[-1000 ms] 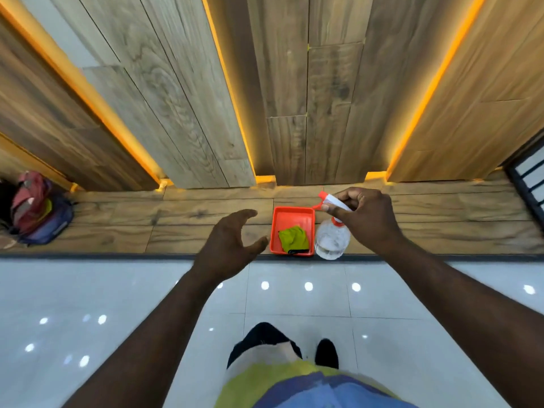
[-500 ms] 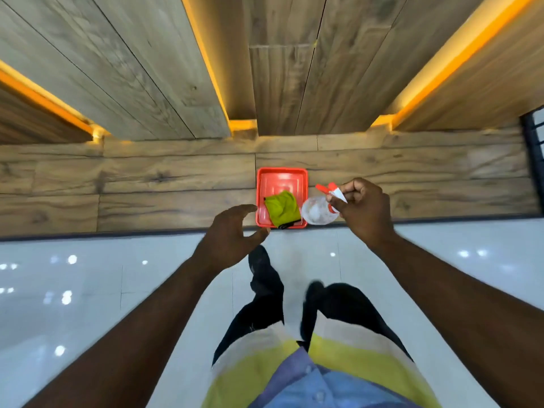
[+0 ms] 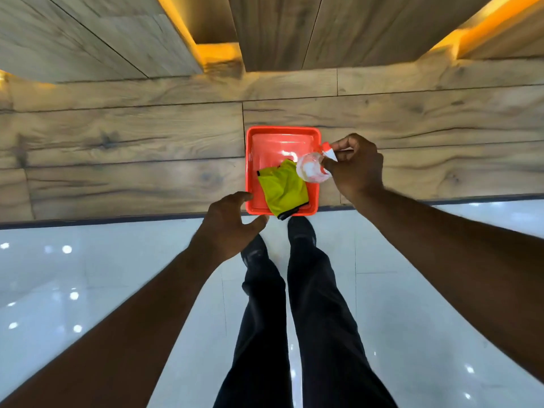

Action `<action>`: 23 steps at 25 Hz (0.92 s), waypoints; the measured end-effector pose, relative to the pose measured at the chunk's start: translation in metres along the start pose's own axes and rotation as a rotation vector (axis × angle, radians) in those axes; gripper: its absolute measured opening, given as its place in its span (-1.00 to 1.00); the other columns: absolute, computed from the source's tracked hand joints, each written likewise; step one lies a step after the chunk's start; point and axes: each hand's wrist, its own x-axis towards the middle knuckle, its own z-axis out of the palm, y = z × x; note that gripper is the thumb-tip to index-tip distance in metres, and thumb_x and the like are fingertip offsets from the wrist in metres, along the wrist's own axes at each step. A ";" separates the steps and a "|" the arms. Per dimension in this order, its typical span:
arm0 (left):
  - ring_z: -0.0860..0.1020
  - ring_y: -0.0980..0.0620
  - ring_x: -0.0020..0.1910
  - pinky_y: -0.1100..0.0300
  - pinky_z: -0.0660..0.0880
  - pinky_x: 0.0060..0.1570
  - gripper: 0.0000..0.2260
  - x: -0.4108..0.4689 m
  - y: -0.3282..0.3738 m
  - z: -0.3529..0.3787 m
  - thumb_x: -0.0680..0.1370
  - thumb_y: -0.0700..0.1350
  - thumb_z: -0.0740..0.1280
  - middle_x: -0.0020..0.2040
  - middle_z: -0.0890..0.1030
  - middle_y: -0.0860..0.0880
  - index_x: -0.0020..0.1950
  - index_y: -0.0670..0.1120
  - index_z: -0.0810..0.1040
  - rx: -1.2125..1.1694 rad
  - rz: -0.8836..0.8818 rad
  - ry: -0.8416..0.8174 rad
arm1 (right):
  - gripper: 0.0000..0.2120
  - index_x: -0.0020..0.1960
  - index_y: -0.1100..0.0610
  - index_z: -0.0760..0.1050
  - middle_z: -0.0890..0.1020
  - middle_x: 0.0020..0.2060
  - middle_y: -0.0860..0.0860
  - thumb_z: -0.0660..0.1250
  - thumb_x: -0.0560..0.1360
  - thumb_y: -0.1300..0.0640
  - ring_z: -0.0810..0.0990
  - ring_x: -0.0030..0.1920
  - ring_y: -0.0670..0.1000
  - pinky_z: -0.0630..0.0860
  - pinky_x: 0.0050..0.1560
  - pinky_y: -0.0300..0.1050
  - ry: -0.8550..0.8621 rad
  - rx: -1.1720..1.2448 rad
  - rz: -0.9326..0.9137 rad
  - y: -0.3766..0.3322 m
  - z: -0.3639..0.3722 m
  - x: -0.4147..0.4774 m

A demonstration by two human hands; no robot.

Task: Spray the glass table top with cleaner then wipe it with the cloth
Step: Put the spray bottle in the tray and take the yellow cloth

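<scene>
An orange tray [image 3: 282, 136] lies on a wood-grain surface [image 3: 147, 160] by its front edge. A yellow-green cloth [image 3: 282, 187] with a black hem sits in the tray's near half and overhangs the front rim. My right hand [image 3: 357, 169] is closed around a clear spray bottle [image 3: 309, 170] with an orange and white trigger head, holding it over the tray's right edge. My left hand [image 3: 229, 228] hovers with fingers apart at the tray's near-left corner, holding nothing. No glass table top shows clearly.
Glossy white floor tiles [image 3: 88, 290] with light reflections fill the lower half. My legs in black trousers [image 3: 294, 319] and dark shoes stand right below the tray. Wooden wall panels [image 3: 279, 30] with amber light strips rise behind the surface.
The view has tilted down and closed in on the tray. The spray bottle moved from beside the tray to over its right edge. My left hand came nearer the tray's corner.
</scene>
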 end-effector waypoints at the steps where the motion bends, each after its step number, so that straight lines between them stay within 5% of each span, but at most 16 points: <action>1: 0.52 0.01 0.38 0.29 0.34 0.28 -0.43 0.018 -0.005 0.008 0.55 0.15 0.47 0.44 0.55 -0.03 0.50 -0.04 0.49 0.005 -0.002 -0.001 | -0.80 0.02 0.10 0.68 0.69 -0.18 -0.10 0.62 0.45 0.12 0.69 -0.10 -0.09 0.47 -0.09 -0.29 -0.012 -0.016 -0.012 0.008 0.015 0.018; 4: 0.52 0.00 0.38 0.34 0.30 0.21 -0.45 0.069 -0.018 0.031 0.55 0.09 0.48 0.42 0.56 -0.05 0.49 -0.05 0.49 0.006 0.012 -0.021 | -0.80 0.01 0.08 0.68 0.76 -0.11 -0.01 0.63 0.43 0.13 0.73 -0.05 -0.03 0.55 0.05 -0.15 -0.041 -0.019 0.000 0.033 0.059 0.070; 11: 0.50 0.05 0.38 0.44 0.23 0.14 -0.47 0.136 -0.047 0.067 0.56 0.09 0.47 0.41 0.56 -0.04 0.49 0.00 0.49 -0.039 0.004 0.002 | -0.80 0.00 0.11 0.67 0.73 -0.16 -0.06 0.61 0.41 0.17 0.75 -0.06 -0.03 0.58 0.05 -0.15 -0.137 -0.123 -0.166 0.064 0.120 0.159; 14: 0.52 0.06 0.36 0.47 0.23 0.10 -0.49 0.141 -0.055 0.071 0.56 0.08 0.48 0.38 0.58 -0.04 0.48 -0.01 0.51 -0.050 -0.003 0.014 | -0.70 0.09 0.14 0.62 0.75 -0.01 0.03 0.62 0.42 0.13 0.73 0.01 0.01 0.55 0.00 -0.28 -0.159 -0.151 -0.231 0.066 0.129 0.162; 18: 0.51 0.05 0.38 0.38 0.28 0.17 -0.49 0.134 -0.059 0.071 0.57 0.07 0.47 0.41 0.57 -0.04 0.48 -0.02 0.50 -0.064 -0.017 -0.011 | -0.47 0.24 0.22 0.46 0.50 0.21 0.20 0.60 0.37 0.14 0.53 0.17 0.16 0.45 0.06 -0.06 0.022 -0.202 -0.251 0.083 0.134 0.111; 21: 0.52 0.06 0.36 0.40 0.28 0.18 -0.51 0.133 -0.065 0.077 0.57 0.08 0.46 0.40 0.58 -0.01 0.47 -0.01 0.52 -0.083 -0.029 -0.021 | -0.68 0.16 0.14 0.59 0.49 0.25 0.20 0.58 0.45 0.17 0.52 0.29 0.22 0.41 0.16 -0.14 -0.444 -0.385 -0.058 0.122 0.158 0.063; 23: 0.53 0.10 0.30 0.43 0.26 0.12 -0.52 0.133 -0.073 0.085 0.57 0.08 0.46 0.40 0.58 0.01 0.46 0.00 0.52 -0.106 -0.047 -0.016 | -0.70 0.20 0.00 0.66 0.40 0.50 0.14 0.55 0.49 0.17 0.38 0.53 0.18 0.42 0.43 -0.06 -0.780 -0.577 -0.026 0.144 0.177 0.046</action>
